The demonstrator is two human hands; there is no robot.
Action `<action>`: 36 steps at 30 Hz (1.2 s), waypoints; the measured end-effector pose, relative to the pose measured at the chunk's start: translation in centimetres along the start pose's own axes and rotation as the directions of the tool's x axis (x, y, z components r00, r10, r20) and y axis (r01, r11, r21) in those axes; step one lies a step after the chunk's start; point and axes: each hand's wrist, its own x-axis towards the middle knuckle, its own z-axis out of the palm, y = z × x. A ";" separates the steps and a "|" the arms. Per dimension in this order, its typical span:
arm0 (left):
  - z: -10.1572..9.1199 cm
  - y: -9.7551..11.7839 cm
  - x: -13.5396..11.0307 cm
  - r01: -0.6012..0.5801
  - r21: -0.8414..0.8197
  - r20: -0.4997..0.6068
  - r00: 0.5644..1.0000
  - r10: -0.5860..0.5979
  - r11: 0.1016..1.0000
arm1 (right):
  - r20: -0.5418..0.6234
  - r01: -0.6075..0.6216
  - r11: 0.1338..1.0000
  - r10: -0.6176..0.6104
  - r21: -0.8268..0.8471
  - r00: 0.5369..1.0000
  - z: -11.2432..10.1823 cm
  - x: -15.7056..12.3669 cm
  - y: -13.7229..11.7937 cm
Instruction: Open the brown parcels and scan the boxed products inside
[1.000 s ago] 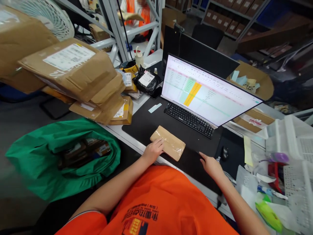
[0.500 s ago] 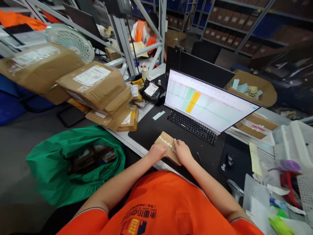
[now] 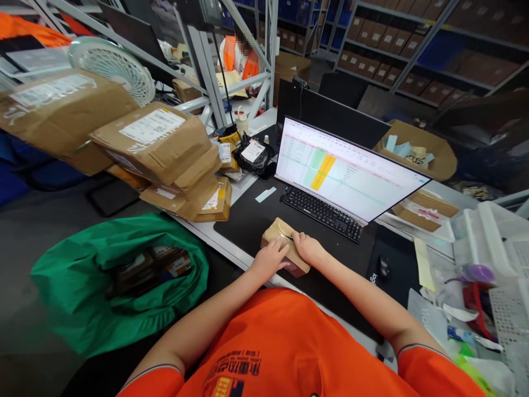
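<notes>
A small cardboard box [image 3: 298, 263] with clear tape across its top sits on the black desk mat, close to the desk's near edge. My left hand [image 3: 269, 258] grips its near left side, fingers over the top and thumb lower down. At the upper right of the box, my right hand [image 3: 308, 247] is closed around a thin dark tool [image 3: 288, 238]. The tool's tip lies at the taped top; most of it is hidden in the fingers, so its kind cannot be told.
Beyond the box stand a keyboard [image 3: 322, 212] and a monitor [image 3: 347, 171]. Stacked parcels [image 3: 152, 143] lean at the left above an open green sack [image 3: 119, 281] with boxes inside. A mouse [image 3: 383, 267] and plastic bins [image 3: 475, 231] are at right. Another person [image 3: 237, 55] sits behind the frame.
My right hand now has the thin dark tool, which lay on the mat before, at the box top. The left hand has shifted its fingers over the box, which is turned slightly.
</notes>
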 end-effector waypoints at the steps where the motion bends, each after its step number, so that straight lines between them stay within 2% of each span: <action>1: -0.2 0.1 0.4 -0.011 0.022 0.034 0.999 0.010 1.000 | 0.007 0.015 1.000 -0.015 0.007 1.000 -0.2 0.1 0.6; 4: -0.5 0.6 1.8 -0.024 0.092 0.142 0.990 0.010 0.995 | 0.020 0.055 0.998 -0.056 0.038 0.998 -0.6 0.5 1.9; 7: -0.6 1.1 3.5 -0.006 0.156 0.184 0.983 -0.023 0.988 | 0.023 0.068 0.995 -0.070 0.074 0.997 -0.8 0.6 2.4; 11: -1.3 1.0 5.2 -0.030 0.152 0.203 0.979 -0.001 0.988 | 0.011 -0.021 0.995 0.020 0.102 1.000 -0.5 -0.2 1.6; 16: -2.2 0.7 4.4 -0.040 0.138 0.192 0.981 0.013 0.990 | -0.020 -0.242 0.962 0.246 0.127 0.969 0.3 -2.9 -0.7; 18: -2.0 0.9 3.5 -0.027 0.146 0.153 0.988 0.004 0.989 | 0.058 -0.309 0.924 0.304 0.226 0.951 0.4 -3.6 -1.4; 20: -1.6 1.0 2.6 -0.004 0.165 0.079 0.997 -0.009 0.986 | 0.157 -0.336 0.875 0.299 0.348 0.941 0.0 -3.7 -1.7; 23: -1.0 0.7 1.2 -0.047 0.198 -0.060 0.996 0.060 0.979 | 0.203 -0.318 0.826 0.250 0.465 0.947 -0.9 -3.2 -0.9; 25: -0.8 0.2 0.4 -0.100 0.223 -0.147 0.980 0.135 0.970 | 0.237 -0.295 0.792 0.195 0.534 0.952 -1.6 -2.7 0.4; 27: -0.5 -0.3 -0.5 -0.141 0.237 -0.226 0.954 0.196 0.961 | 0.312 -0.276 0.727 0.089 0.628 0.946 -2.1 -2.2 1.8; 29: -0.3 -0.7 -1.4 -0.172 0.226 -0.291 0.928 0.235 0.959 | 0.391 -0.278 0.639 -0.039 0.718 0.920 -2.3 -1.7 3.2; 31: -0.1 -1.2 -2.2 -0.191 0.194 -0.301 0.922 0.243 0.962 | 0.437 -0.294 0.552 -0.145 0.780 0.888 -2.1 -1.1 4.3; 34: -0.1 -1.9 -2.7 -0.216 0.135 -0.215 0.946 0.241 0.967 | 0.458 -0.314 0.453 -0.250 0.834 0.853 -1.6 0.0 5.7; 36: -0.4 -2.3 -2.5 -0.252 0.093 -0.143 0.954 0.263 0.963 | 0.447 -0.278 0.454 -0.321 0.846 0.835 -1.7 0.8 6.7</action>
